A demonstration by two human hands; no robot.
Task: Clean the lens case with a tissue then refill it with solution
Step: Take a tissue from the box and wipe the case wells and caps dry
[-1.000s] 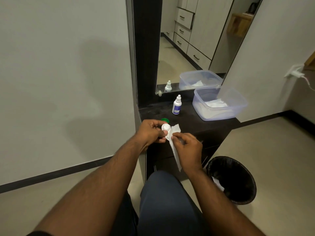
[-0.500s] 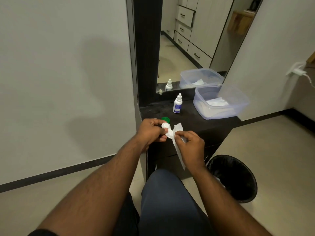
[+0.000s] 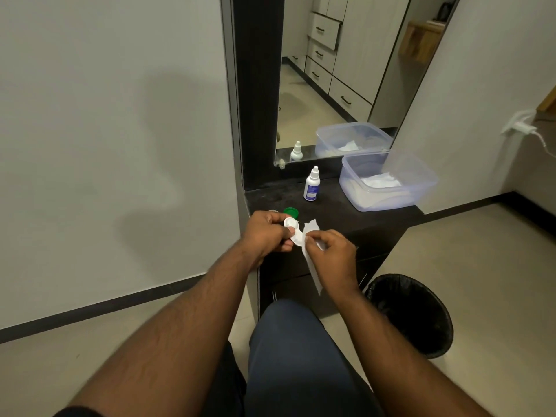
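Nearest the camera, a knee in blue trousers [image 3: 294,350] sits between the two forearms. The left hand [image 3: 266,233] is closed around the white lens case [image 3: 293,231], fingers and thumb pinching its left well; the case projects rightward from the fingertips. The right hand [image 3: 329,251] is closed on a white tissue [image 3: 310,236], pinching it against the right end of the case, with the tissue's tail hanging below the hand. Both hands are held above the front edge of the dark counter [image 3: 346,218]. A green cap [image 3: 291,212] lies on the counter just behind the left hand. Farther back stand the solution bottle [image 3: 311,185] and, to its right, a clear plastic tub [image 3: 388,182] containing tissues. A black bin [image 3: 412,314] stands on the floor at right.
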